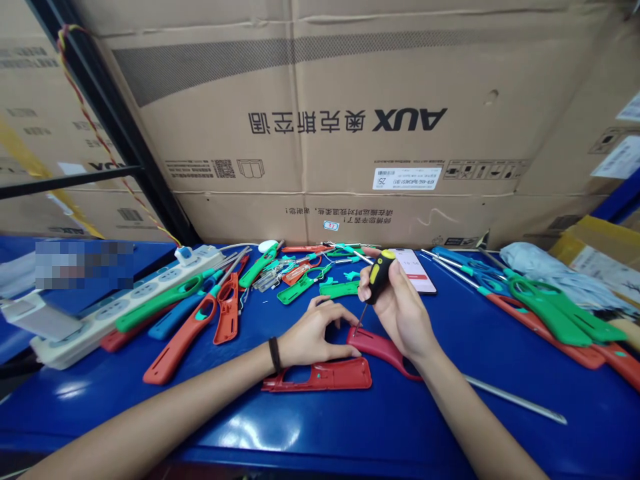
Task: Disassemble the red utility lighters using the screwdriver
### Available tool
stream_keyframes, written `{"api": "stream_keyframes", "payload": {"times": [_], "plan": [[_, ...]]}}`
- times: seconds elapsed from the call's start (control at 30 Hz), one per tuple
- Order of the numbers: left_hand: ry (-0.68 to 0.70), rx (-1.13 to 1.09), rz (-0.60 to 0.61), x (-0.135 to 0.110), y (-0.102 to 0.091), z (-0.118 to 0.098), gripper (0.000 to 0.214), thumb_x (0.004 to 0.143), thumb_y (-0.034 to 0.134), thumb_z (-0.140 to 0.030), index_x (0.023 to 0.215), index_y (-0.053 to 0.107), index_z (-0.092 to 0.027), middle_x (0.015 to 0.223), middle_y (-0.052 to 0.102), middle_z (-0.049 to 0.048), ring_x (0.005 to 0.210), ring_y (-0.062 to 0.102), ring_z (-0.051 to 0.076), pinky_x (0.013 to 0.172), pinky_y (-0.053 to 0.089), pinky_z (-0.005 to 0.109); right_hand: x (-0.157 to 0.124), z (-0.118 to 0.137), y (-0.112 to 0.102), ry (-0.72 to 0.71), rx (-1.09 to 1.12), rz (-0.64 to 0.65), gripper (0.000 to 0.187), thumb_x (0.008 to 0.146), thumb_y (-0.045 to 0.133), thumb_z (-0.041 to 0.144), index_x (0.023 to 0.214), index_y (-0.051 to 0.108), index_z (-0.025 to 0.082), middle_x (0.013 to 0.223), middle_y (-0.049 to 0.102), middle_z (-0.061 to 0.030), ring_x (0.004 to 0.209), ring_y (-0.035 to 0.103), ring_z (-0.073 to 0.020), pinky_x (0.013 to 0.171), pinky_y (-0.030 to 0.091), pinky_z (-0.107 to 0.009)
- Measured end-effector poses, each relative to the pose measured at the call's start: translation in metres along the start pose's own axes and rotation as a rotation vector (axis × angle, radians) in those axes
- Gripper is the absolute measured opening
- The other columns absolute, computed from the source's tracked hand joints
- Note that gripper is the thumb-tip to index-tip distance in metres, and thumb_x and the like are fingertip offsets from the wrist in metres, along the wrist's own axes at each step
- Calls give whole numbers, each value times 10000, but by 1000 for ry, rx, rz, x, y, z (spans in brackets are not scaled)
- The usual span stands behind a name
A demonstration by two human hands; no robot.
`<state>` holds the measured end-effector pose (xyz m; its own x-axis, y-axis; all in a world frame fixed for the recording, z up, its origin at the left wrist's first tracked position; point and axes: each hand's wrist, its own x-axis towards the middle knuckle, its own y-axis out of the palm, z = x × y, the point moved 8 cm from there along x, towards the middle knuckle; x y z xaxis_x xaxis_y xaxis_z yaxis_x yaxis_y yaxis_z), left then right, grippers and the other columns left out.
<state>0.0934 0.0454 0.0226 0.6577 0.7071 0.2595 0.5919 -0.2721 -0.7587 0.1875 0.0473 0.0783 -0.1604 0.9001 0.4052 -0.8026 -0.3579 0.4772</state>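
In my right hand (406,313) is a screwdriver with a black and yellow handle (381,277). Its thin shaft slants down to the end of a red long-nosed lighter (377,347) lying on the blue table. My left hand (311,335) grips that same end between thumb and fingers. The lighter's metal tube (517,399) sticks out to the right, beyond my right wrist. Just in front of my left hand lies a loose red casing half (345,375), its hollow inside facing up. Whether the screwdriver tip sits in a screw is too small to tell.
Behind my hands are green casing parts (300,285) and a phone (417,270). Whole lighters lie left, by a white power strip (145,293), and right, including a green one (550,310). A large cardboard box (320,80) stands across the back.
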Motion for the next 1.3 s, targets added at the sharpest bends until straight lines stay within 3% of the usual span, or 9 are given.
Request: {"api": "stream_keyframes", "payload": {"times": [0.27, 0.37, 0.47, 0.63, 0.73, 0.8, 0.97, 1.13, 1.3], "plan": [[5, 5, 7, 0, 1, 2, 404, 695, 730, -456, 1005, 606, -230, 917, 646, -8, 858, 568, 172, 1043, 207, 405, -1, -6, 2, 18, -158, 41, 247, 922, 426, 444, 1052, 537, 267, 895, 564, -24, 765, 550, -154, 643, 452, -288], [3, 13, -18, 0, 1, 4, 397, 677, 744, -449, 980, 614, -228, 852, 624, -17, 829, 558, 170, 1024, 240, 406, -3, -4, 10, -10, -240, 93, 172, 879, 537, 390, 999, 514, 268, 916, 565, -12, 805, 547, -148, 713, 450, -295], [4, 10, -34, 0, 1, 4, 384, 669, 752, -425, 968, 614, -226, 872, 621, -10, 871, 551, 189, 1009, 259, 414, -6, 0, 15, -33, -224, 93, 198, 833, 616, 345, 946, 468, 277, 814, 540, 32, 663, 508, -110, 607, 435, -251], [4, 22, -29, -1, 1, 4, 395, 673, 744, -447, 982, 614, -238, 842, 612, -19, 839, 546, 180, 1004, 266, 417, -11, -1, 19, 27, -210, 80, 323, 920, 349, 515, 964, 500, 233, 842, 533, -21, 694, 508, -141, 596, 446, -278], [15, 25, -25, -1, 1, 3, 378, 693, 727, -447, 979, 610, -229, 860, 622, -13, 847, 549, 185, 1005, 261, 422, -11, 4, 17, -54, -246, 44, 183, 853, 566, 376, 929, 448, 259, 929, 537, -10, 783, 534, -142, 622, 454, -266], [15, 23, -22, -1, 1, 2, 374, 703, 718, -444, 986, 610, -224, 870, 626, -6, 865, 549, 194, 1004, 264, 421, -11, 8, 17, -118, -249, 27, 299, 790, 661, 296, 940, 402, 288, 872, 528, 27, 726, 526, -121, 598, 445, -247], [-6, 16, 3, 0, 1, 2, 397, 692, 724, -470, 993, 608, -238, 857, 623, -19, 827, 559, 172, 1025, 235, 419, -9, 5, 15, -53, -250, 18, 235, 903, 429, 471, 951, 474, 245, 967, 546, -36, 697, 510, -137, 578, 446, -282], [8, 9, -8, 0, 0, 1, 376, 699, 724, -451, 985, 610, -236, 893, 628, -13, 854, 552, 178, 1013, 247, 405, -9, 12, 15, -119, -254, 21, 246, 833, 618, 318, 924, 392, 280, 939, 543, 28, 615, 490, -90, 569, 430, -252], [14, 16, -8, 0, 1, 1, 387, 697, 726, -461, 989, 604, -238, 851, 616, -35, 810, 557, 155, 1030, 205, 404, -9, 8, 15, -60, -237, 41, 203, 939, 386, 427, 962, 464, 241, 1078, 531, -44, 669, 512, -108, 610, 448, -290]]}}
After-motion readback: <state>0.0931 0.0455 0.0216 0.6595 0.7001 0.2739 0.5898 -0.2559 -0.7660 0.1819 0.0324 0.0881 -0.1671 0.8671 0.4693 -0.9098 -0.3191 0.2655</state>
